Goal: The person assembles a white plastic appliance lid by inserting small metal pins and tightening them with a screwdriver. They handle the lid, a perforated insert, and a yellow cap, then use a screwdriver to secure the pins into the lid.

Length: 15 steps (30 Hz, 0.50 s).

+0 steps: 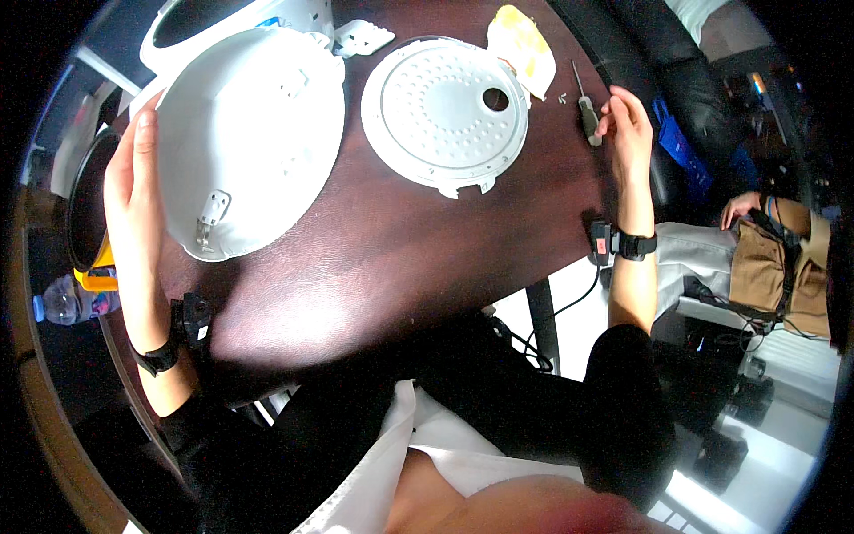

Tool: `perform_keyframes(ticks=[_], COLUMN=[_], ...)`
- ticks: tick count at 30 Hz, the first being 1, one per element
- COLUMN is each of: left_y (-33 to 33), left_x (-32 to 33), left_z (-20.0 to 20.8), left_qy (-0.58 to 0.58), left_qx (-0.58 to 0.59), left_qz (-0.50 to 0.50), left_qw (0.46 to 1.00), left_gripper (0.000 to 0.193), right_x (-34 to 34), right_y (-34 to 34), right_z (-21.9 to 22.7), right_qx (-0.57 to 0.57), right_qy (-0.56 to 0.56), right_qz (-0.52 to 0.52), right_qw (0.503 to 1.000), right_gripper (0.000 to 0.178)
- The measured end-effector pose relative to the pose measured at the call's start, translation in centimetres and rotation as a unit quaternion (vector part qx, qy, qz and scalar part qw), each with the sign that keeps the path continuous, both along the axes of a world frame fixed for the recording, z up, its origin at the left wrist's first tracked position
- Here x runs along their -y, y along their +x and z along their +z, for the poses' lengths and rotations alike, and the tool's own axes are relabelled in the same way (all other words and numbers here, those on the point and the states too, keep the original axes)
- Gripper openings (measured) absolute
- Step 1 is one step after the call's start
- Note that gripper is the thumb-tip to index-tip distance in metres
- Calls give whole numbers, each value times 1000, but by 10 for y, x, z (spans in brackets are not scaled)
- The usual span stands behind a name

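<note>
At the left, my left hand (pixel 135 182) holds the rim of a large oval white plastic cover (pixel 253 133). Its hollow inner side faces me, with a small metal clip at the lower edge. The fingers are partly hidden along the rim. Across the table, my right hand (pixel 627 129) is beside a screwdriver (pixel 588 120), fingers half curled and apart, the fingertips close to its dark handle. The whole handle shows, and whether they touch it I cannot tell. A round pale plate (pixel 436 116) with dimples and one dark hole lies between my hands. Small screws (pixel 562 98) are near the screwdriver.
A white appliance body (pixel 187 31) stands behind the cover, beside a small white part (pixel 363 37). A crumpled yellow-and-white wrapper (pixel 520 49) lies at the far edge of the brown table (pixel 427 254). A plastic bottle (pixel 67 301) is at left; another person's hand (pixel 740 209) is at right.
</note>
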State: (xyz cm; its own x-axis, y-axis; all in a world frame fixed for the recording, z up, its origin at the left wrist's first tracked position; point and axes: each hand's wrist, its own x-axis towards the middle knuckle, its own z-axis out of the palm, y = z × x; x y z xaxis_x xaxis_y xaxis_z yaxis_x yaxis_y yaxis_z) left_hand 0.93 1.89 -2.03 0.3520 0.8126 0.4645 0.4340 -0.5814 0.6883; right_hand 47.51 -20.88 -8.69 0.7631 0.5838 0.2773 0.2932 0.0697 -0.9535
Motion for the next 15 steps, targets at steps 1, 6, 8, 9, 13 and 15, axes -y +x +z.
perform_keyframes(ticks=[1, 6, 8, 9, 13, 15], left_y=[3, 3, 3, 4, 0, 2], left_x=[1, -2, -2, -1, 0, 2], left_z=[0, 1, 1, 1, 0, 1], left_qy=[-1, -5, 1, 0, 11, 25], left_qx=[3, -12, -4, -2, 0, 10], left_qz=[-3, -18, -28, -27, -17, -28], left_qw=[1000, 1000, 1000, 1000, 1000, 999], left_gripper=[48, 49, 48, 47, 46, 45], right_x=[6, 7, 2, -3, -31, -42], right_y=[15, 11, 14, 12, -10, -12], right_z=[-7, 7, 13, 19, 38, 38], right_qx=[8, 23, 39, 42, 26, 8], right_qy=[1, -40, -46, -44, -28, -28], right_qz=[48, 51, 70, 75, 86, 101], right_qw=[999, 998, 996, 995, 996, 994], right_gripper=[35, 32, 28, 26, 23, 29])
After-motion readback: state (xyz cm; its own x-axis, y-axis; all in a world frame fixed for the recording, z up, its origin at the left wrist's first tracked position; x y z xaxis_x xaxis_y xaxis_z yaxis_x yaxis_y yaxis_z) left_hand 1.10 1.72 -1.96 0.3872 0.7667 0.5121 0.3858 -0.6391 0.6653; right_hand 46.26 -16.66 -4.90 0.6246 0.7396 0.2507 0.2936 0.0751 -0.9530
